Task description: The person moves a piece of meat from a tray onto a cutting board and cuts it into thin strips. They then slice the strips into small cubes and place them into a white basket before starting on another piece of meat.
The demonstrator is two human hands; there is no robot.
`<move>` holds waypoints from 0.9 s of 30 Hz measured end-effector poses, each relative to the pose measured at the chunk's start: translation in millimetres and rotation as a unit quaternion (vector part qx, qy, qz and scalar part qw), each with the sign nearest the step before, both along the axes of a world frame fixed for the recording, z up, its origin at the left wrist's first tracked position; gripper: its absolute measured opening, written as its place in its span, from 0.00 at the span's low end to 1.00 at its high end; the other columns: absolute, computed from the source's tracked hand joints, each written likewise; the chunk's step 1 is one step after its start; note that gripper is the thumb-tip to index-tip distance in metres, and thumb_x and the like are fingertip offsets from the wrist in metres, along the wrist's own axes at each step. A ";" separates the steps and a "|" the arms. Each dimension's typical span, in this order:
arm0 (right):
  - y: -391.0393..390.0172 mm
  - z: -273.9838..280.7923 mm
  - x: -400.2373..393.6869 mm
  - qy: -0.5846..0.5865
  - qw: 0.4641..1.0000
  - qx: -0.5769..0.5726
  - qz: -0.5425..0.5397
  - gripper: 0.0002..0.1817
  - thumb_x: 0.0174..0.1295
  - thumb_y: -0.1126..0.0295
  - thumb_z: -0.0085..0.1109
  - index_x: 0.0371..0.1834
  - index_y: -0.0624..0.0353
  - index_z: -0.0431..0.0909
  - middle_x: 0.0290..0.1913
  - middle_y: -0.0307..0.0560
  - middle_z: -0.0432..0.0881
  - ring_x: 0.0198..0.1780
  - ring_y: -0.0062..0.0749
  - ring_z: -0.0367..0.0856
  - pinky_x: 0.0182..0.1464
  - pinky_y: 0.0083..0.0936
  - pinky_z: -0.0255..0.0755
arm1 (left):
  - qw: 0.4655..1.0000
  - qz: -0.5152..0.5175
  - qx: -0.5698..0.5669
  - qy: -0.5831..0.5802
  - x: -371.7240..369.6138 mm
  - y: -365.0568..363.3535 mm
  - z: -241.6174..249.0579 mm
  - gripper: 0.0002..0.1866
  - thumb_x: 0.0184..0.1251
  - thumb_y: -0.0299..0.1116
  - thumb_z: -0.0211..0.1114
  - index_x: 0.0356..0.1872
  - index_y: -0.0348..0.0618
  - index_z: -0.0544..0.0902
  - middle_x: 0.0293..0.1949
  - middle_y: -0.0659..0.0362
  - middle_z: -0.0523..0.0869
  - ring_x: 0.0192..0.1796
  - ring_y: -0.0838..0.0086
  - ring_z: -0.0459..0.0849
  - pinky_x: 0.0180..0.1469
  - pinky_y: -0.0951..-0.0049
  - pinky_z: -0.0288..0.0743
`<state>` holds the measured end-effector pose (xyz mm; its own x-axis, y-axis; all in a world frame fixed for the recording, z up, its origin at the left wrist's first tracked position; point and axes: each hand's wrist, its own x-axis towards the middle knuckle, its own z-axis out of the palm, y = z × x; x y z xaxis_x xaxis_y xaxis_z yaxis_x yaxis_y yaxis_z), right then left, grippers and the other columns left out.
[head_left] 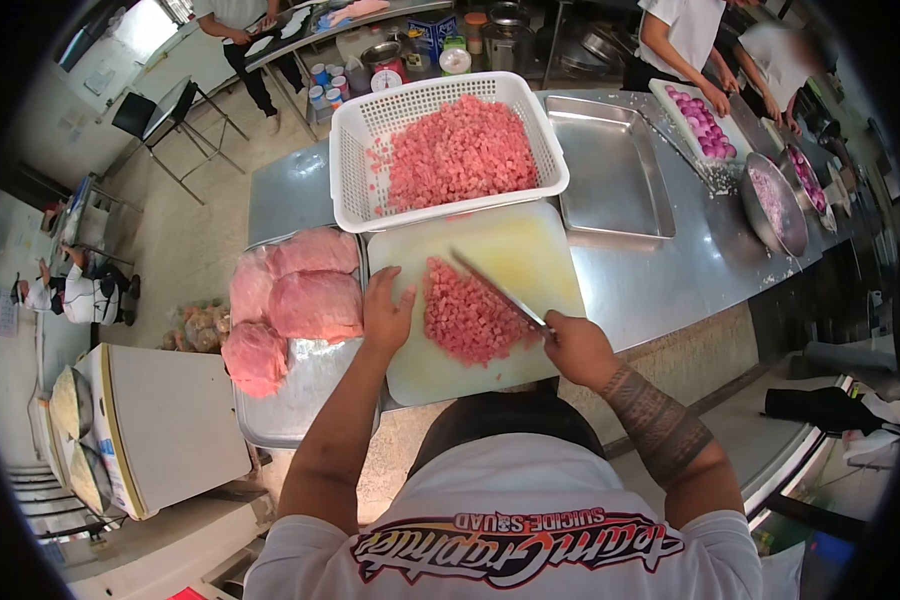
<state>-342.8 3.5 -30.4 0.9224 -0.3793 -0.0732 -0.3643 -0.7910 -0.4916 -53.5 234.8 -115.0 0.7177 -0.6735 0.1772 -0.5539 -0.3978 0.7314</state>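
Note:
My right hand (578, 350) is wrapped round the handle of a knife (500, 290), whose blade slants up and left across the far side of a heap of diced raw meat (467, 322). That heap lies on a pale cutting board (530, 245). My left hand (388, 308) rests at the board's left edge, fingers stretched out, holding nothing. Beside it, large pieces of raw meat (315, 300) lie on a metal tray (310, 400). Beyond the board, a white perforated basket (345, 190) holds a big pile of diced meat (465, 150).
An oblong steel pan (615, 170) sits right of the basket. Farther right are a tray of peeled purple onions (700, 122) and a bowl of chopped onion (770, 200), with people working there. A kitchen scale (386, 78) and cans (327, 88) stand at the back.

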 end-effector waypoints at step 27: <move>110.8 -75.0 -8.7 -0.058 0.777 0.613 -0.130 0.12 0.73 0.78 0.57 0.56 0.63 0.70 0.33 0.45 0.80 0.27 0.27 0.82 0.29 0.29 0.80 | 0.985 -0.065 0.031 -0.155 -148.9 -32.4 13.8 0.47 0.64 0.67 0.70 0.83 0.62 0.72 0.84 0.36 0.58 0.81 0.25 0.57 0.76 0.24 0.55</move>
